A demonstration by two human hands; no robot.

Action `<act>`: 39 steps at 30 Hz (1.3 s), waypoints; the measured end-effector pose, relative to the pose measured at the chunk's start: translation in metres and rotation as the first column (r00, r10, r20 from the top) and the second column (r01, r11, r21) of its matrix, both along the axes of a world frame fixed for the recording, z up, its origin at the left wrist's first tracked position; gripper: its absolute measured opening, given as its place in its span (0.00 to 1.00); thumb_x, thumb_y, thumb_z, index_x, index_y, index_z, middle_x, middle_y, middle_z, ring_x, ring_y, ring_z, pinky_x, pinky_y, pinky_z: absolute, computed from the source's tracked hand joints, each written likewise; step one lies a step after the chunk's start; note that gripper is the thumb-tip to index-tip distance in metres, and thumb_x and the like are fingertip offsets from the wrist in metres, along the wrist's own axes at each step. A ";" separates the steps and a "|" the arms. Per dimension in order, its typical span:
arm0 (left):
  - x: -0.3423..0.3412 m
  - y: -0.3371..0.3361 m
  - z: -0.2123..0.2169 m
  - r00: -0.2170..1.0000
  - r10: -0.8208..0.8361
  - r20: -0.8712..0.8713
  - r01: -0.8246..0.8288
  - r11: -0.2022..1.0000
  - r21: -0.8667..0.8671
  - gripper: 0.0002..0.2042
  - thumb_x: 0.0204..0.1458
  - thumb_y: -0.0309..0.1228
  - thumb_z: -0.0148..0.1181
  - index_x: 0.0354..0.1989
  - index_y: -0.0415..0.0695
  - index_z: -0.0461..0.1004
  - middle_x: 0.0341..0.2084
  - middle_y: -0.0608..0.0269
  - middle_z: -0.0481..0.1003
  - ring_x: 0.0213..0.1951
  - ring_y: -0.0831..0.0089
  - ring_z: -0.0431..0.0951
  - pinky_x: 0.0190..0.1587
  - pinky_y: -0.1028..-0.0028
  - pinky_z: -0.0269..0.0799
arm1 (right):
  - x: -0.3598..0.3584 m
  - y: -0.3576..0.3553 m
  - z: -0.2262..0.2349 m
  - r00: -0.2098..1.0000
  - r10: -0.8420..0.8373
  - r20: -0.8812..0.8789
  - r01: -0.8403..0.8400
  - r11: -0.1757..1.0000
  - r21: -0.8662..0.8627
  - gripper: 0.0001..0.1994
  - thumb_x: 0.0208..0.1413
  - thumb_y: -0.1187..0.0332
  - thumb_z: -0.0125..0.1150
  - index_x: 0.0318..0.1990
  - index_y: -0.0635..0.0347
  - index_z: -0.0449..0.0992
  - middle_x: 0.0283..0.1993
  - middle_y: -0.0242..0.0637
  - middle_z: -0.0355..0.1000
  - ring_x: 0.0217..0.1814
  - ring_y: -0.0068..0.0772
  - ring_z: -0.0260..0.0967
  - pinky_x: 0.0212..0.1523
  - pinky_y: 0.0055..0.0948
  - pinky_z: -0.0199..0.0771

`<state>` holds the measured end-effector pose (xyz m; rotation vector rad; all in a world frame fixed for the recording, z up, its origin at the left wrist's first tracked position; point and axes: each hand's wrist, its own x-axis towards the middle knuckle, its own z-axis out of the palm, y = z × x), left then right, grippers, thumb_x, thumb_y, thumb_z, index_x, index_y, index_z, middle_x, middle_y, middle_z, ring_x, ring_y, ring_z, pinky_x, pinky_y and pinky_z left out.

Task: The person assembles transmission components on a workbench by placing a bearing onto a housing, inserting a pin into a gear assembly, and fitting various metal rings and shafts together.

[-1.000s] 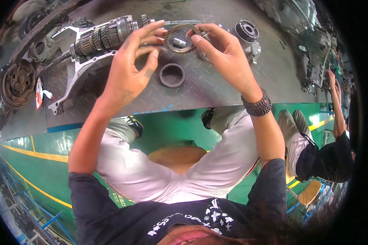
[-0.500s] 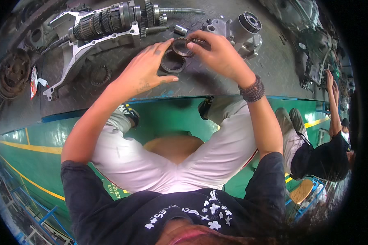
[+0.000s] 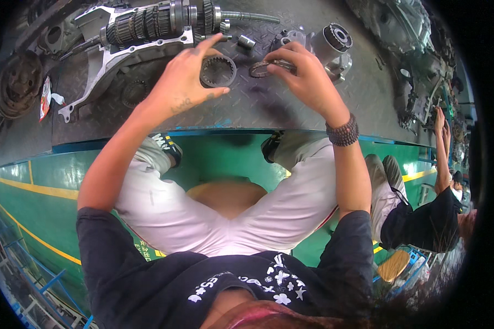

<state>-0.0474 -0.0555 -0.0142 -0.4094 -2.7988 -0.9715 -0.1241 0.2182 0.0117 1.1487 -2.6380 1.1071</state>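
A dark steel toothed sleeve ring (image 3: 234, 73) sits in the curve of my left hand (image 3: 195, 74). The thumb lies along its near edge, and the other fingers are behind its far left side. Off to the right, my right hand (image 3: 299, 68) pinches a thinner toothed ring (image 3: 256, 69) between thumb and fingers, tilted nearly edge-on above the bench. The two rings are apart. A short metal cylinder (image 3: 246, 41) lies on the bench just beyond them.
An opened gearbox housing (image 3: 112, 63) with a gear shaft (image 3: 142, 26) fills the far left. Another dark ring (image 3: 134, 93) lies near it. A cast metal assembly (image 3: 335, 49) stands beyond my right hand. The metal bench (image 3: 170, 118) ends before my knees. Another person (image 3: 422, 219) works at right.
My right hand has drawn the thin ring to the right and lowered it, away from the sleeve ring. The sleeve ring has moved left and away from me with my left hand.
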 end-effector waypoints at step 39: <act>0.000 0.011 -0.001 0.994 -0.055 -0.093 0.058 0.997 0.040 0.46 0.43 0.37 0.79 0.73 0.53 0.60 0.56 0.57 0.77 0.59 0.57 0.74 0.65 0.62 0.69 | -0.001 -0.035 -0.027 0.930 0.078 0.360 -0.082 0.997 -0.004 0.25 0.51 0.77 0.71 0.59 0.61 0.77 0.54 0.46 0.81 0.58 0.39 0.80 0.58 0.36 0.78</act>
